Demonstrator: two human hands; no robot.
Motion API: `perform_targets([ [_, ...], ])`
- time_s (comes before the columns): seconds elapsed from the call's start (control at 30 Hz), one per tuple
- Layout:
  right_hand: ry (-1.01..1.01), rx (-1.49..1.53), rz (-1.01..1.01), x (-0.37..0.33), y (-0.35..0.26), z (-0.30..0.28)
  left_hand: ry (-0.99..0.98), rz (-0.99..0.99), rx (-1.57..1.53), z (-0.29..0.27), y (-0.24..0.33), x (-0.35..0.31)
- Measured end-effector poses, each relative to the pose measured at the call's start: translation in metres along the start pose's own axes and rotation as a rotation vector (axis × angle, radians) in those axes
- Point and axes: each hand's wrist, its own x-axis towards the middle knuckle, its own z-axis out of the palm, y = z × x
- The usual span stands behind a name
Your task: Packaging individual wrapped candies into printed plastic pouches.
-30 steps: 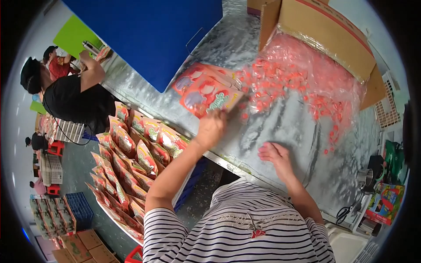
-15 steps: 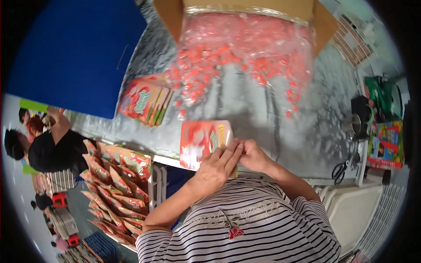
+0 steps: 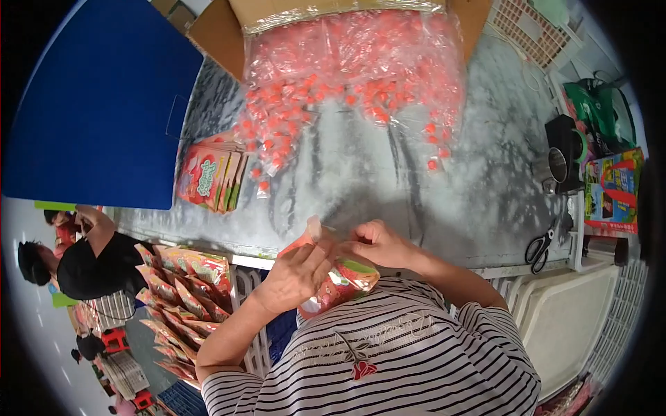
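A red and green candy pouch [image 3: 345, 283] is tilted up close against my striped shirt, at the table's front edge. My left hand [image 3: 295, 274] is closed around its upper left part. On the other side, my right hand [image 3: 380, 244] has curled fingers, with thumb and fingertips pinched at the pouch's upper edge. Whether the pouch's mouth is open cannot be made out. A fanned stack of similar flat pouches [image 3: 211, 177] lies on the table to the left. Farther back, small red-orange wrapped pieces [image 3: 281, 132] spill from a large clear plastic bag [image 3: 354, 45].
A cardboard box [image 3: 218, 38] holds the clear bag. A blue board [image 3: 97, 104] covers the far left. Filled pouches [image 3: 184, 295] stand in rows at lower left. Scissors [image 3: 539, 249], a metal cup [image 3: 553, 166] and a colourful package [image 3: 612, 191] sit at right. Another person [image 3: 90, 263] works at left.
The pouch was held flat with its front showing; now it is tipped up and turned toward my body. Both hands have shifted with it, and the view has moved slightly.
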Motion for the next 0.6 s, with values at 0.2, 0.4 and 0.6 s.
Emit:
perform_targets([
  [0.2,-0.275,-0.381,-0.119,0.001,-0.017,0.0,-0.108,0.182,0.174,0.006,0.014,0.002],
  [0.4,-0.127,-0.506,-0.103,0.007,-0.018,0.005,-0.366,-0.122,0.043,0.008,0.012,0.008],
  [0.6,0.031,-0.411,-0.049,0.043,0.01,-0.021,-0.231,-0.057,-0.224,0.001,0.018,0.017],
])
